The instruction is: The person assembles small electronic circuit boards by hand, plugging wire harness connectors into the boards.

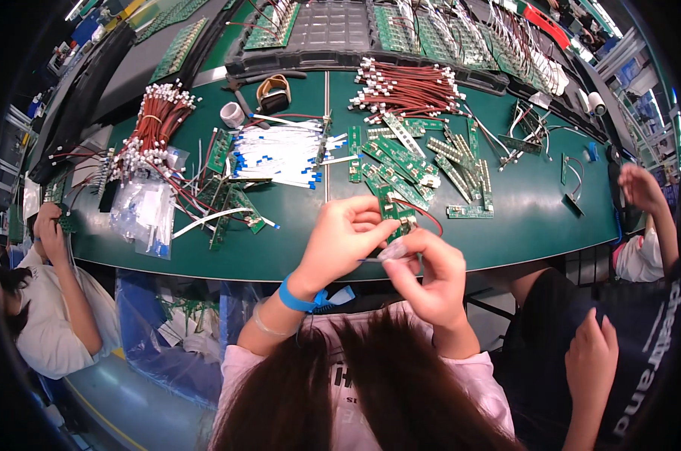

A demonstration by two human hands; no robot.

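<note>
My left hand [344,237], with a blue strap at its wrist, is closed on a narrow green circuit board [386,204] above the table's near edge. A short red-and-black wire [424,213] runs out from the board's right side. Close against the board, my right hand [435,272] is closed in a pinch, a pale cover on one fingertip. What those fingertips grip is too small to make out. Just beyond both hands lies a loose heap of green circuit boards [404,161].
White flat cables with blue ends [276,156] lie left of the boards. Bundled red wires [408,89] sit at the back, more red wires [158,120] at the left. A black tray [329,34] stands behind, near pliers [239,94]. Co-workers' hands [592,353] [51,229] flank me.
</note>
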